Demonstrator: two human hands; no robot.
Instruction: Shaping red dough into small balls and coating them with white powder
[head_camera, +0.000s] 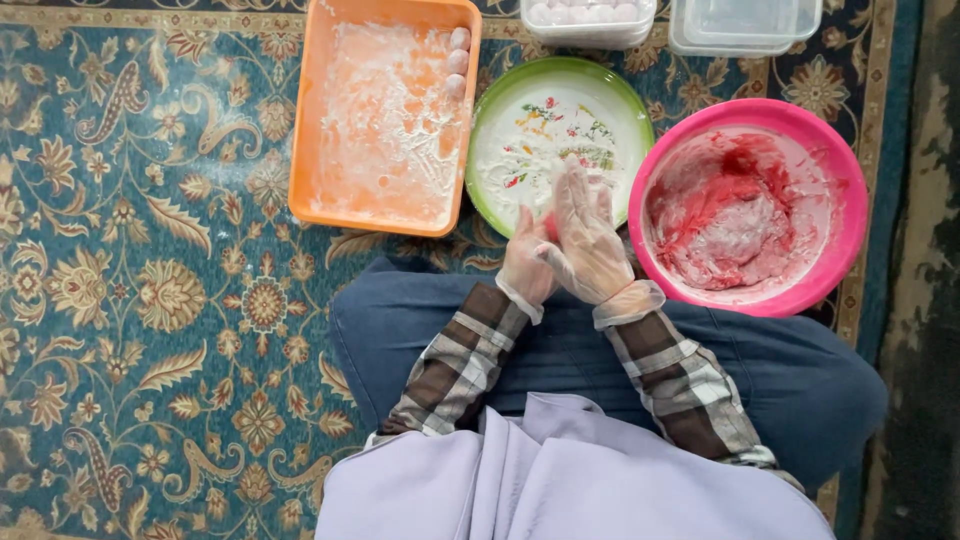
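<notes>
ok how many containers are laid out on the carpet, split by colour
orange tray: 1
green-rimmed plate: 1
pink bowl: 1
clear tubs, cut off at the top edge: 2
total: 5

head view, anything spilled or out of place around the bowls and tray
Nothing stands out. The pink bowl keeps its pink dough inside, the floured orange tray and green plate sit flat on the carpet, and no flour shows on it. The gloved left hand and right hand press together.
</notes>
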